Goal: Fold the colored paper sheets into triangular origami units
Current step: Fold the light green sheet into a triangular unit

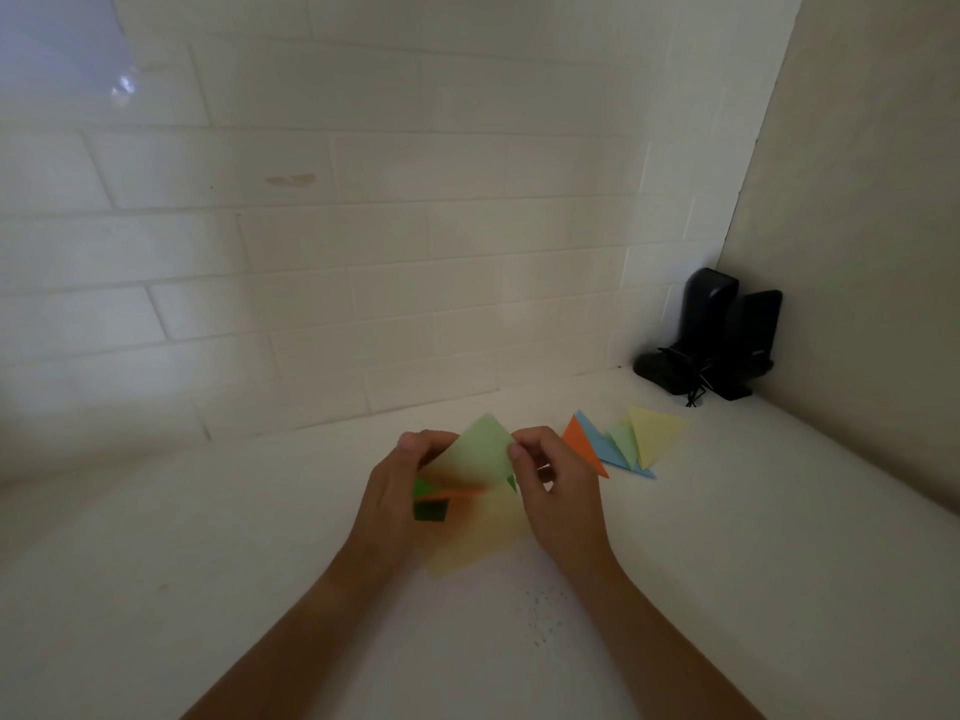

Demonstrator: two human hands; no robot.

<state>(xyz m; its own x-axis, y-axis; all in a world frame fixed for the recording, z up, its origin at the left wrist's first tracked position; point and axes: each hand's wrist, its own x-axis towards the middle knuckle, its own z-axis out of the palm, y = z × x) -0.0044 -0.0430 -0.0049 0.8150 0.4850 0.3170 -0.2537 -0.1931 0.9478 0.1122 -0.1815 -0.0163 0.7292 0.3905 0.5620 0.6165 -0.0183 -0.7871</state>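
**White counter, tiled corner, paper in our hands**

We face a wall of white tiles laid like bricks, which fills the far side and meets a plain beige wall at the right. Below them runs the white counter, matte and dimly lit, with a faint scatter of specks near our right forearm.

In the far right corner, where the two walls meet, stand two black speakers side by side, a thin black cord bunched at their base.

Left of the speakers and nearer to us, a fan of folded triangles lies flat on the counter: orange, blue, pale green and yellow, overlapping one another.

At the middle, our left hand grips a stack of colored sheets, yellow, orange and dark green showing. Our right hand pinches the right edge of a light green sheet raised above that stack, its point toward the tiles.
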